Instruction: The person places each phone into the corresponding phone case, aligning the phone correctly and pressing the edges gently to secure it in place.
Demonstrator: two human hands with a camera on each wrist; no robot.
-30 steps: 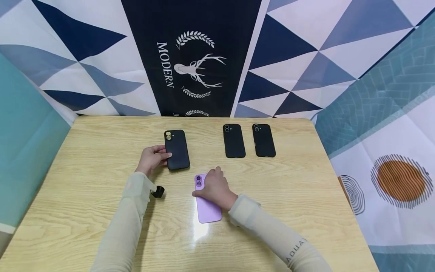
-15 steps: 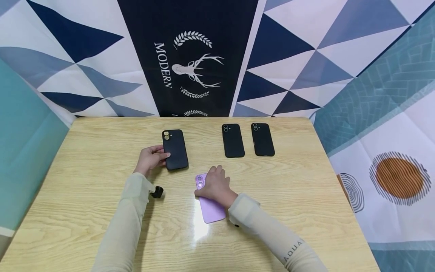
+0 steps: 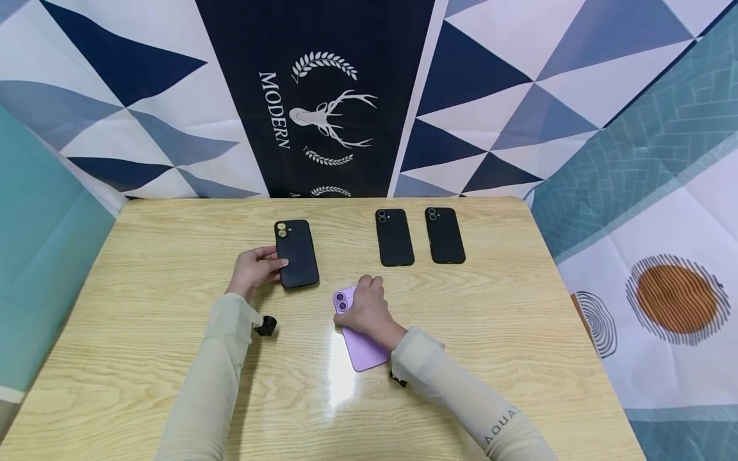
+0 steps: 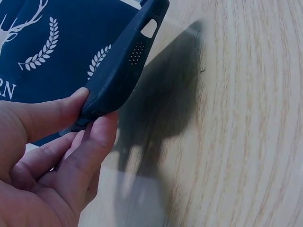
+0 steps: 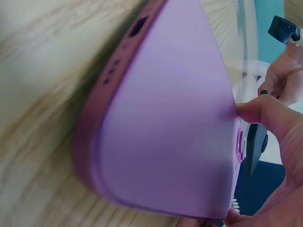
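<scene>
My left hand [image 3: 254, 270] pinches a black phone case [image 3: 298, 254] by its left edge, thumb on the back and fingers beneath. In the left wrist view the case [image 4: 125, 59] is tilted above the table, its port cutout and speaker holes showing, and it casts a shadow. My right hand [image 3: 369, 310] grips a purple phone [image 3: 364, 351] across its upper half, thumb on the left edge and fingers on the far side. The phone's two camera lenses point up. In the right wrist view the purple phone [image 5: 165, 113] shows its back and bottom edge close over the wood.
Two black phones or cased phones lie at the back right: a nearer-middle one [image 3: 394, 237] and a right one [image 3: 445, 235]. They rest on a light wooden table [image 3: 490, 358]. Behind the table's far edge hangs a patterned cloth [image 3: 346, 38].
The purple phone has turned anticlockwise in my right hand, its lower end swinging right, and it has shifted slightly right and away. My left hand and the black case hold nearly still.
</scene>
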